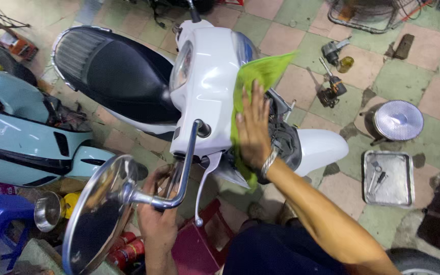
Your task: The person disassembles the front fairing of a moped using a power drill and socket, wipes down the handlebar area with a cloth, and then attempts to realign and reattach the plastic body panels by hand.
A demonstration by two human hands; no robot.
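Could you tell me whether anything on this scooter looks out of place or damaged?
Yes: the headlight lies on the floor tiles, apart from the scooter, and wiring shows at the open front beside the right hand and green cloth. No damage shows.

A green cloth [253, 97] lies draped over the front of the white scooter's handlebar housing [210, 86], its upper corner sticking out free to the right, its lower end hanging down past the wrist. The right hand [254, 130] lies flat on it, fingers spread, pressing it to the panel. The left hand [158, 219] is wrapped around the handlebar grip, just beneath the chrome stem of the round mirror [100, 214].
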